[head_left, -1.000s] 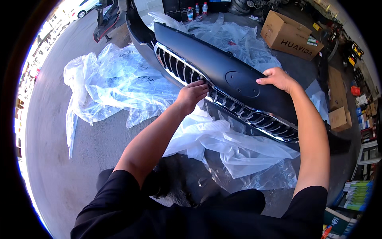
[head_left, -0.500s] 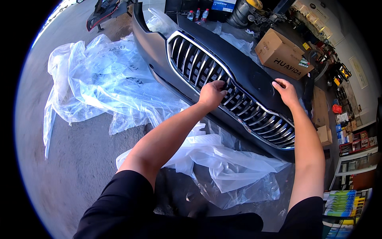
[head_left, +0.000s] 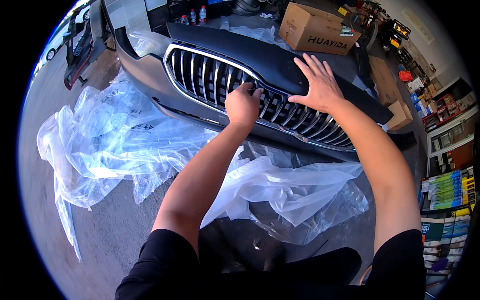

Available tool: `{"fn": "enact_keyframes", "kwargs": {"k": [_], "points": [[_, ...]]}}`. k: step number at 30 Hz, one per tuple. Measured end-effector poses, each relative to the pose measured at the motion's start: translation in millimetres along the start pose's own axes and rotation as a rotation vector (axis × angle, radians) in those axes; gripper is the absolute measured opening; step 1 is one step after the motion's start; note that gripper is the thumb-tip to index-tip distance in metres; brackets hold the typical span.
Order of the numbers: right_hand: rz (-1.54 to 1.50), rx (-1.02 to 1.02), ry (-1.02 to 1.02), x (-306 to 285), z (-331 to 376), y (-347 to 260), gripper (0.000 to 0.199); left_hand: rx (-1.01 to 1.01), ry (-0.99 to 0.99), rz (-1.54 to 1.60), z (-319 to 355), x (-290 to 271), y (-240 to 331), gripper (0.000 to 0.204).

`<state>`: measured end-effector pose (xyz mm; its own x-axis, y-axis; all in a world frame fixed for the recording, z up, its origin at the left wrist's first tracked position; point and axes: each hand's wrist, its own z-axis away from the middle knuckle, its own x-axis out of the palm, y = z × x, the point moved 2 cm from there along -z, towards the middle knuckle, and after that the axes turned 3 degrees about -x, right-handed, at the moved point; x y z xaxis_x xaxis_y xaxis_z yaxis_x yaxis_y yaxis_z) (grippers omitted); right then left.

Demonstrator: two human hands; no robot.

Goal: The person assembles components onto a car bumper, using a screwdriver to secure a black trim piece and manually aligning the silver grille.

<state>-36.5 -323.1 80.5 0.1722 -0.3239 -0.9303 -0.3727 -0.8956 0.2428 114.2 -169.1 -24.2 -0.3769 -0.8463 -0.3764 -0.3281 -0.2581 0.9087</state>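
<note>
In front of me lies a dark grey car bumper point(head_left: 142, 75) with a chrome-framed car grille point(head_left: 196, 74) of upright bright slats set in it. My left hand point(head_left: 242, 104) is closed at the middle of the grille, fingers hooked at the slats by its upper rim; the fingertips are partly hidden. Just right of it, my right hand point(head_left: 320, 86) is spread wide over the bumper's black upper part, thumb at the grille's chrome upper edge and fingers pointing away. It holds nothing.
Crumpled clear plastic wrap point(head_left: 117, 145) covers ground at left, and white foam sheeting point(head_left: 285, 190) lies between my arms. A cardboard box point(head_left: 320, 30) stands behind the bumper. Another bumper point(head_left: 82, 55) is far left. Bottles point(head_left: 202, 15) stand at the back; shelved goods point(head_left: 445, 195) line the right.
My right hand has shifted from the bumper's far top edge toward the grille and spread its fingers. The left stays at the grille slats. The whole view has turned.
</note>
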Motion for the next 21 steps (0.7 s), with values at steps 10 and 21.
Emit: {"fn": "enact_keyframes", "kwargs": {"k": [10,21], "points": [[0.103,0.106,-0.231,-2.2,-22.5,-13.0,0.122,0.025,-0.01,-0.134,-16.2,2.6,16.2,0.033],[0.08,0.186,-0.266,8.6,-68.3,-36.6,0.134,0.02,-0.025,-0.161,-24.6,7.5,19.2,0.03]]}}
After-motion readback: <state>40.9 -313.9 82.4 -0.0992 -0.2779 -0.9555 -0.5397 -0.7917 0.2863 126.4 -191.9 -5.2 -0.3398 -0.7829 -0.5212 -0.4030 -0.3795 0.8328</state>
